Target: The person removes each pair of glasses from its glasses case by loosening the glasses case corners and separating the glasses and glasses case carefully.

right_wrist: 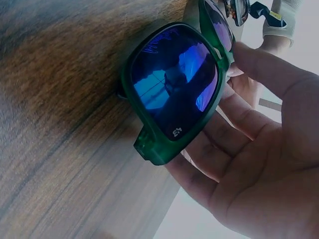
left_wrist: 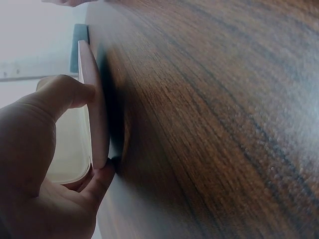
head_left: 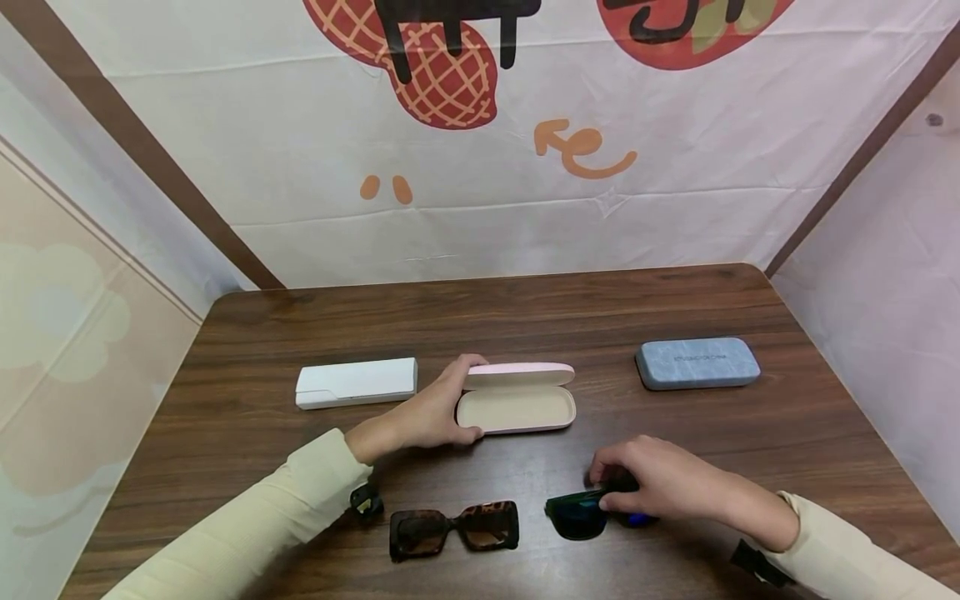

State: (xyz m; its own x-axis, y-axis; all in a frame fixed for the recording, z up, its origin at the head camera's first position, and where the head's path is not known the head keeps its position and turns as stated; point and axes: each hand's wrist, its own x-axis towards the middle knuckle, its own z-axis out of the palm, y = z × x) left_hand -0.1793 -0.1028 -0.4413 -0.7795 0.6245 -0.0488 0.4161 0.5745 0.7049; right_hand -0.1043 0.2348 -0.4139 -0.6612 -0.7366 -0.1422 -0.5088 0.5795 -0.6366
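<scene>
My left hand [head_left: 435,408] grips the left end of a pink glasses case [head_left: 519,400], whose lid stands raised over a cream lining with nothing inside. In the left wrist view the thumb presses the pink edge of the case [left_wrist: 95,114] and other fingers reach around its end. Down at the front right, my right hand [head_left: 660,483] pinches green-framed sunglasses [head_left: 576,515] near the bridge. Their blue mirrored lens [right_wrist: 174,79] faces the right wrist camera. Tortoiseshell sunglasses [head_left: 454,530] lie on the table between the two forearms.
A white glasses case [head_left: 357,383] lies left of the pink one, beside my left forearm. At the right, farther back, sits a closed blue glasses case [head_left: 697,363]. The brown wooden table [head_left: 480,317] ends at a printed white curtain [head_left: 480,233].
</scene>
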